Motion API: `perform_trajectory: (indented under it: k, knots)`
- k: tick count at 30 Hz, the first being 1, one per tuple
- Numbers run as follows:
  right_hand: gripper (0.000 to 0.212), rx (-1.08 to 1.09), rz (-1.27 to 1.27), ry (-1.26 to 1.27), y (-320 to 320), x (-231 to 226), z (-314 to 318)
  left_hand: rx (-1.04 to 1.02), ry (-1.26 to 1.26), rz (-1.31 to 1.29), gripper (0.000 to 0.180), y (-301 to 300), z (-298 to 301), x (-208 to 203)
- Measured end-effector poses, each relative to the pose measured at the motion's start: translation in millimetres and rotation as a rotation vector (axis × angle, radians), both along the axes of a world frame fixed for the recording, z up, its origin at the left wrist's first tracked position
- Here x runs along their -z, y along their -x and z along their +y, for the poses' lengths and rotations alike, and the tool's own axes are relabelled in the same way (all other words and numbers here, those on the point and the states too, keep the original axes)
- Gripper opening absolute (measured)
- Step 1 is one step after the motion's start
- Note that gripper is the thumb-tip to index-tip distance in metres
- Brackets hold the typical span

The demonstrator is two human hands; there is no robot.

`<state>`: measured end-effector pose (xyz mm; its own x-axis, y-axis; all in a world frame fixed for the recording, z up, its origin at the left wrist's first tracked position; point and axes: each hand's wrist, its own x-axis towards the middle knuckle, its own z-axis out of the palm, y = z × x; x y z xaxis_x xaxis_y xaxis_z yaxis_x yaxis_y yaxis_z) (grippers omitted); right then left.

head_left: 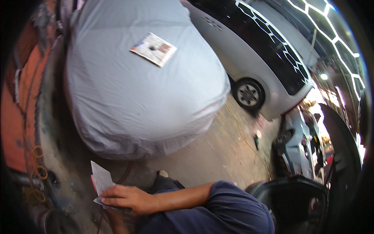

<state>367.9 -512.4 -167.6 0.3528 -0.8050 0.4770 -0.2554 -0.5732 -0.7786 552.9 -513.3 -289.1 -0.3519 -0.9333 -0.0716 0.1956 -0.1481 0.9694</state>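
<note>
On your side of the covered car (152, 97), your right hand (130, 198) is clamped on a grey sheet (102, 178), your left hand (113, 216) close beneath, its grip too hidden to tell; a paper (160, 54) lies atop the covered car, and a van (257, 58) stands to its right

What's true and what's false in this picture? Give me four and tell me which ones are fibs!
1. The right hand is holding a grey sheet. True.
2. The van is to the left of the cover. False: the van is to the right of the cover.
3. A paper lies on top of the cover. True.
4. The sleeve is bright yellow. False: the sleeve is dark blue.
</note>
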Motion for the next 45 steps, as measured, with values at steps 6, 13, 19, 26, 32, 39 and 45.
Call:
perform_trajectory:
  k: [6, 13, 19, 26, 32, 39, 45]
  knots:
    - [0.081, 0.324, -0.035, -0.118, 83, 16, 22, 0.132, 0.068, -0.262, 0.059, 89, 2, -25]
    - [0.076, 0.658, -0.047, -0.129, 217, 35, 74, 0.386, -0.236, 0.084, 0.072, 230, 12, -22]
    - [0.066, 0.657, 0.124, 0.063, 305, 8, 166, 0.522, 0.057, 0.017, 0.075, 376, 90, -36]
    - [0.058, 0.866, 0.216, 0.0, 422, 12, 258, 0.909, 0.076, 0.118, 0.079, 520, 134, -81]
    - [0.046, 1.431, 0.081, -0.073, 535, 29, 317, 1.051, 0.164, 0.146, 0.074, 618, 201, -54]
    - [0.038, 1.419, -1.051, -0.226, 620, 9, 371, 1.107, -0.228, 0.044, 0.058, 722, 177, -26]
    - [0.041, 1.395, -0.917, -0.177, 677, 11, 345, 0.647, -0.194, 0.217, 0.043, 884, 207, -30]
